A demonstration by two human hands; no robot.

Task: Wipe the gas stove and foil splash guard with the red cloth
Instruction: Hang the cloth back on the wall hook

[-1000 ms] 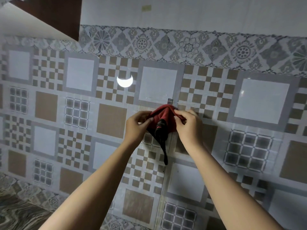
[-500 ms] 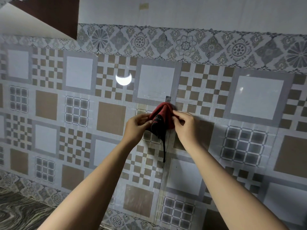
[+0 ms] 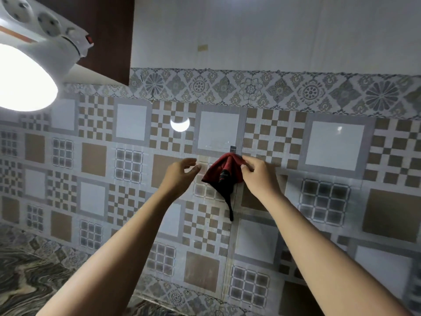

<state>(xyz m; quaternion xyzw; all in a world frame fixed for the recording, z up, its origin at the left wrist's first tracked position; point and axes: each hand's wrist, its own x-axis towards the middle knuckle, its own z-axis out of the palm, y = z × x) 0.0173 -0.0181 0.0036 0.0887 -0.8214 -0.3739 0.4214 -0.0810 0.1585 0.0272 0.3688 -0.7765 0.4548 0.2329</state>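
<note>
The left hand is letting go of the red cloth, drawing just left of it, fingers loose; a glowing lamp is coming into view far up-left of the cloth.

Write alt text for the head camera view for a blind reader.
A red cloth with a dark dangling strip hangs from a small hook on a patterned tile wall. The right hand pinches its upper right edge; the left hand hovers just beside it, not touching. A bright lamp glares at upper left.
</note>
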